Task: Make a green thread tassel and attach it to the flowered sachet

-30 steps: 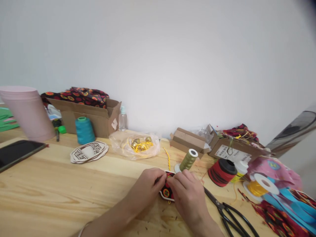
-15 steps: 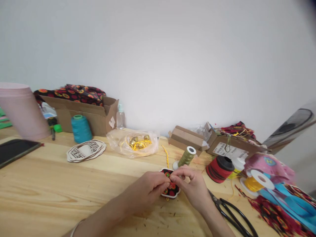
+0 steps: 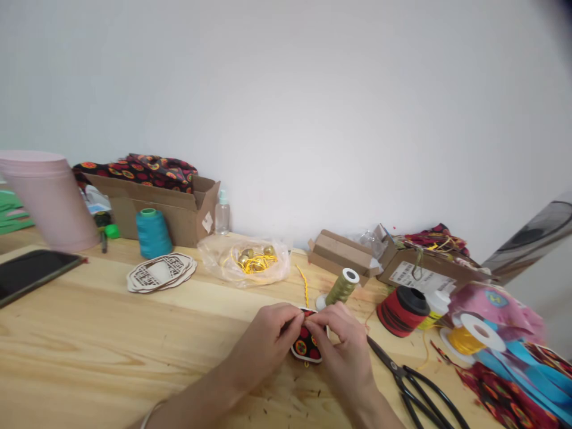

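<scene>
A small plaque (image 3: 307,345) with a white scalloped rim and black, red and orange patterned fabric lies on the table below my fingers. From its top runs a twisted yellow cord (image 3: 304,285), and a small yellow loop (image 3: 306,364) pokes out at the bottom. My left hand (image 3: 268,336) is closed in a pinch at the plaque's upper part. Opposite it my right hand (image 3: 346,339) pinches too, fingertips nearly meeting the left's. What they hold is too small to make out. An olive thread spool (image 3: 342,287) stands just behind my right hand.
Black-handled scissors (image 3: 413,387) lie right of my hand. Beyond are a red ribbon roll (image 3: 400,313), a gold ribbon spool (image 3: 469,339) and fabric scraps (image 3: 504,387). Behind sit a bag of bells (image 3: 250,262), wooden cutouts (image 3: 161,273), a teal thread cone (image 3: 153,234) and a cardboard box (image 3: 165,214).
My pinched fingertips have moved from the plaque's middle toward its top edge, showing more of the lower fabric. The view has swung slightly left, and more of the scissors shows.
</scene>
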A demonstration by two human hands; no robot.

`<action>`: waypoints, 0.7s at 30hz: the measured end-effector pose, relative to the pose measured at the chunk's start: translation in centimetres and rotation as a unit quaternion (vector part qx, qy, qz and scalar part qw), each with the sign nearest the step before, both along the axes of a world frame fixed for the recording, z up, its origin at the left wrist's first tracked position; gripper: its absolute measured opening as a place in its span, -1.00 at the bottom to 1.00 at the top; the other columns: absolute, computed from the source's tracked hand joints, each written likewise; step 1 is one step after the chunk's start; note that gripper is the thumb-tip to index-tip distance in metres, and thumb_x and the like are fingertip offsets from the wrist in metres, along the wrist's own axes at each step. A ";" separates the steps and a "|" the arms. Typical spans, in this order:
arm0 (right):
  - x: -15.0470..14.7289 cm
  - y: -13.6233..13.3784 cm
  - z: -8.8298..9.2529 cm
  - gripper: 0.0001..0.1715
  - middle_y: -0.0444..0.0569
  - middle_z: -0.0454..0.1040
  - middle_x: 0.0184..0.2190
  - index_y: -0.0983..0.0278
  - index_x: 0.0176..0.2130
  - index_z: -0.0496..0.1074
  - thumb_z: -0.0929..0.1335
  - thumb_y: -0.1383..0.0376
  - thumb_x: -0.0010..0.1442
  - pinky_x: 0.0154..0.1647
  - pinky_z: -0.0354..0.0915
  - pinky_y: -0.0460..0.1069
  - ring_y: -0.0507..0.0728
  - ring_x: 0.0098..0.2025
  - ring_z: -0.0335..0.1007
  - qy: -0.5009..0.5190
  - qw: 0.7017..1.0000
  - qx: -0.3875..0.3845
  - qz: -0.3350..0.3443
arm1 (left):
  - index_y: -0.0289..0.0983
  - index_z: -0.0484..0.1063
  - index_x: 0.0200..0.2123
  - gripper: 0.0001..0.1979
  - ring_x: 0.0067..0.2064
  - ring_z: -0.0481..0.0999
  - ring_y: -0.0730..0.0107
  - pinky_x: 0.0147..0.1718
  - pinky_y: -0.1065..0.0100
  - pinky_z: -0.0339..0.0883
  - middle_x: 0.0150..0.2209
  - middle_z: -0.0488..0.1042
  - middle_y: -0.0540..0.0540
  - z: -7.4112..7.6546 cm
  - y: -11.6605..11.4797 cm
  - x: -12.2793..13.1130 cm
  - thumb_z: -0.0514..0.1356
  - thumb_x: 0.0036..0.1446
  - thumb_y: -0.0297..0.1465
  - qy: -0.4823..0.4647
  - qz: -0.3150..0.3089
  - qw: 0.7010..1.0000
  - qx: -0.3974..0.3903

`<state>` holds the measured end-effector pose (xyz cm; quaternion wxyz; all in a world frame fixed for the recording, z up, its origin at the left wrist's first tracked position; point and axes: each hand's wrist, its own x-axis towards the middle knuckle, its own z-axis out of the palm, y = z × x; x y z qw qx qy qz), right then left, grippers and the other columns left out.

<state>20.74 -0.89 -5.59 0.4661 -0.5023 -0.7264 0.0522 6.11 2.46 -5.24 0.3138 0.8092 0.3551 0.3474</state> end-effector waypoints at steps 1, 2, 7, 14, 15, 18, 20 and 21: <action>0.0 0.0 0.1 -0.81 -0.09 0.38 -0.58 0.27 -0.51 0.38 0.28 0.37 0.11 -0.42 0.11 -0.03 0.07 -0.47 0.21 -0.020 1.000 0.009 -0.004 | -0.27 0.19 -0.61 -0.70 -0.50 0.24 0.51 -0.50 0.48 0.05 -0.60 0.24 0.07 0.0 0.0 0.1 -0.09 0.16 -0.38 0.004 0.004 1.000 0.000; 0.1 -0.1 0.2 -0.81 -0.08 0.38 -0.58 0.27 -0.51 0.38 0.27 0.38 0.12 -0.42 0.09 -0.03 0.07 -0.47 0.20 -0.041 0.999 0.019 -0.008 | -0.27 0.19 -0.61 -0.70 -0.50 0.24 0.51 -0.50 0.48 0.05 -0.59 0.25 0.07 0.0 0.0 0.1 -0.09 0.16 -0.38 0.011 0.004 1.000 -0.002; 0.3 -0.1 0.8 -0.83 -0.09 0.38 -0.57 0.27 -0.49 0.37 0.27 0.40 0.12 -0.45 0.00 -0.03 0.07 -0.47 0.16 -0.144 0.987 0.063 -0.020 | -0.28 0.20 -0.61 -0.70 -0.49 0.26 0.51 -0.50 0.48 0.05 -0.59 0.27 0.06 0.4 0.2 0.0 -0.08 0.15 -0.37 0.046 -0.025 0.999 -0.015; 1.1 0.3 0.9 -0.87 -0.11 0.38 -0.55 0.25 -0.46 0.37 0.29 0.37 0.12 -0.40 0.07 -0.05 0.07 -0.43 0.20 -0.105 0.994 0.016 0.026 | -0.29 0.29 -0.55 -0.71 -0.48 0.26 0.53 -0.47 0.51 0.06 -0.57 0.29 0.07 0.7 0.3 -0.5 -0.09 0.15 -0.39 0.034 -0.066 0.996 -0.040; 1.2 0.4 0.9 -0.88 -0.11 0.39 -0.54 0.25 -0.45 0.37 0.29 0.36 0.12 -0.40 0.07 -0.05 0.07 -0.43 0.20 -0.102 0.994 0.015 0.031 | -0.29 0.31 -0.53 -0.70 -0.47 0.26 0.52 -0.46 0.51 0.07 -0.56 0.30 0.07 0.7 0.3 -0.5 -0.09 0.15 -0.38 0.027 -0.068 0.996 -0.049; 1.3 0.3 0.9 -0.90 -0.10 0.39 -0.54 0.26 -0.43 0.38 0.29 0.36 0.12 -0.41 0.07 -0.05 0.07 -0.44 0.19 -0.108 0.993 0.021 0.036 | -0.30 0.30 -0.55 -0.69 -0.49 0.24 0.51 -0.49 0.50 0.06 -0.58 0.27 0.07 0.6 0.3 -0.4 -0.10 0.15 -0.36 0.016 -0.056 0.996 -0.063; 1.1 0.3 1.0 -0.89 -0.09 0.39 -0.54 0.27 -0.43 0.38 0.29 0.36 0.12 -0.42 0.06 -0.05 0.07 -0.44 0.19 -0.125 0.991 0.030 0.035 | -0.30 0.26 -0.59 -0.68 -0.51 0.21 0.52 -0.51 0.50 0.04 -0.61 0.22 0.08 0.6 0.3 -0.3 -0.09 0.14 -0.35 0.018 -0.046 0.997 -0.059; 1.0 0.2 1.1 -0.88 -0.09 0.39 -0.54 0.27 -0.44 0.38 0.29 0.36 0.12 -0.43 0.05 -0.04 0.07 -0.44 0.18 -0.138 0.989 0.037 0.034 | -0.30 0.24 -0.60 -0.68 -0.52 0.20 0.52 -0.52 0.49 0.02 -0.62 0.21 0.09 0.6 0.2 -0.2 -0.08 0.14 -0.35 0.023 -0.045 0.997 -0.056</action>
